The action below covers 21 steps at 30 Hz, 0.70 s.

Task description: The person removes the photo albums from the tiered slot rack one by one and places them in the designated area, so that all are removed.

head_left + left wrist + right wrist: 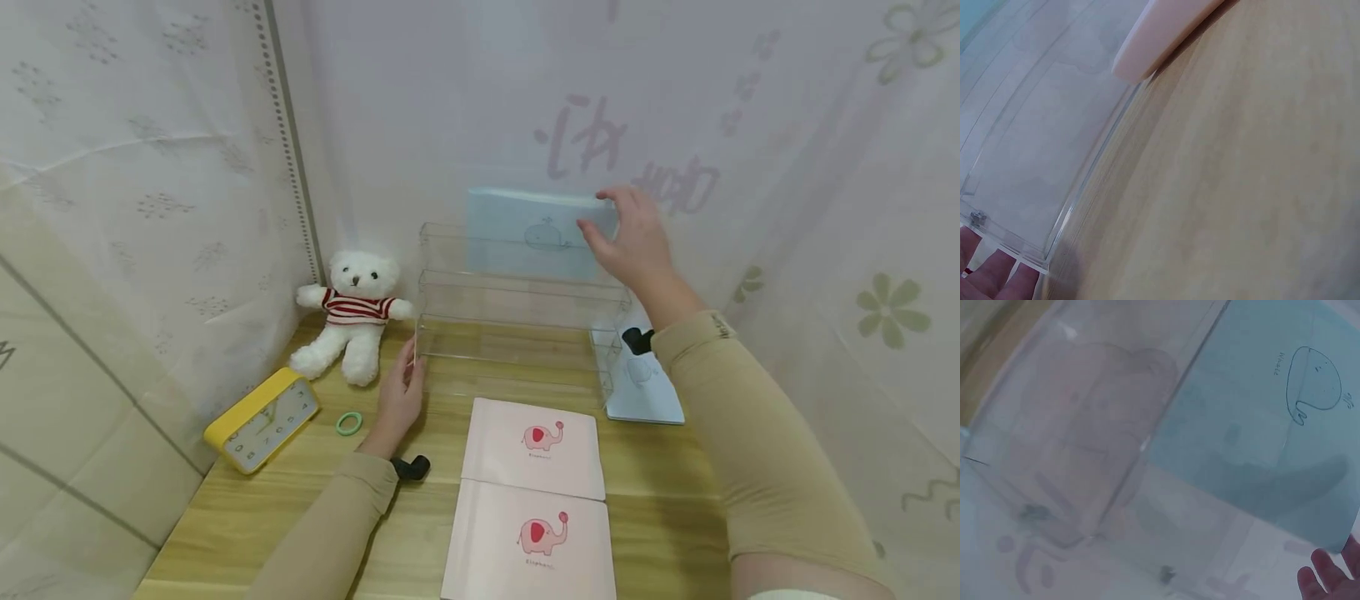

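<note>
My left hand (400, 400) holds the left side of a clear stepped rack (517, 362). Its fingers (997, 272) lie along the outside of the side panel in the left wrist view. On the rack's top tier stands a light blue notebook (517, 237) with a whale drawing, upright and leaning back. At its upper right edge is my right hand (637, 242), thumb and forefinger spread apart. In the right wrist view, the right fingertips (1325, 569) are right by a corner of the blue notebook, and the thumb is hidden.
Two pink elephant notebooks (532, 450) lie in front of the rack. Right of it lies another whale notebook (645, 392). To the left are a white teddy bear (358, 312), a yellow clock (262, 421) and a green ring (348, 423). Patterned curtain (825, 208) backs the table.
</note>
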Motion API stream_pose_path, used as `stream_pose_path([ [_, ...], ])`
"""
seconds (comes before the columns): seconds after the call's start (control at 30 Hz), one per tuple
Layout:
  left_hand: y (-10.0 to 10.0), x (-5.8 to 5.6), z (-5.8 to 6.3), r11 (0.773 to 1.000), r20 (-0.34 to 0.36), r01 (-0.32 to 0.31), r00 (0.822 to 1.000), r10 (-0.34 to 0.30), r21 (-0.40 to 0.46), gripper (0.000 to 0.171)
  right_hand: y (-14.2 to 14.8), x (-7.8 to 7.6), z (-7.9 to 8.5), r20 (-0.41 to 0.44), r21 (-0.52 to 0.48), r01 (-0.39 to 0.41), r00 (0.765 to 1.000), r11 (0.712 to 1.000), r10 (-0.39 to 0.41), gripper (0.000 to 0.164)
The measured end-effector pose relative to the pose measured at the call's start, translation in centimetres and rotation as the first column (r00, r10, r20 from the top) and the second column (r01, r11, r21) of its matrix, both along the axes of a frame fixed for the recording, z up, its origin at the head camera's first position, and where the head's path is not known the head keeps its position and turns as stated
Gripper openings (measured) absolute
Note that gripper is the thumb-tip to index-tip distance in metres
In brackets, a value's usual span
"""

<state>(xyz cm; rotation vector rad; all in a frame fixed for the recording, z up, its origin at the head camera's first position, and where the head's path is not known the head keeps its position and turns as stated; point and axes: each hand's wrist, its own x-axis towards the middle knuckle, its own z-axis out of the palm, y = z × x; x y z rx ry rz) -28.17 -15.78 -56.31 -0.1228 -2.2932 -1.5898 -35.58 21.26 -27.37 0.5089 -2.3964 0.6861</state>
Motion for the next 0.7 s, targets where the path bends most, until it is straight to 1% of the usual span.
stream_pose_path([
  [0.1,-0.2,0.0,0.0,1.0,0.01,0.011,1.0,-0.011,-0.009,0.054,-1.4,-0.9,0.7,0.035,0.072,-0.021,0.999,0.997,0.019,0.048],
  [0.17,-0.3,-0.1,0.0,1.0,0.014,0.018,1.0,-0.018,-0.011,0.054,-1.9,-1.3,0.9,0.059,0.11,-0.022,0.998,0.994,0.015,0.046],
  [0.27,-0.3,-0.2,-0.3,1.0,0.014,0.018,1.0,-0.018,-0.005,0.055,-2.2,-1.9,1.1,0.082,0.131,-0.027,0.996,0.991,0.016,0.043],
  [0.33,-0.2,-0.2,-0.4,1.0,0.018,0.015,1.0,-0.015,-0.002,0.055,-2.3,-2.1,1.1,0.097,0.12,-0.023,0.995,0.993,0.011,0.04],
  [0.43,-0.1,-0.1,-0.2,1.0,0.025,0.009,1.0,-0.009,-0.002,0.055,-2.2,-2.3,0.9,0.099,0.062,-0.028,0.995,0.998,0.022,0.034],
  [0.53,-0.1,0.0,-0.1,1.0,0.023,0.007,1.0,-0.007,-0.006,0.055,-2.5,-2.1,0.7,0.096,-0.031,-0.02,0.995,0.999,0.023,0.028],
  [0.6,-0.2,-0.1,-0.1,1.0,0.02,0.008,1.0,-0.008,-0.009,0.055,-2.8,-2.0,0.6,0.082,-0.108,-0.008,0.996,0.994,0.017,0.025],
  [0.7,-0.2,-0.1,-0.1,1.0,0.024,0.01,1.0,-0.01,0.001,0.055,-3.5,-2.1,0.5,0.047,-0.204,0.01,0.999,0.979,0.0,0.02],
])
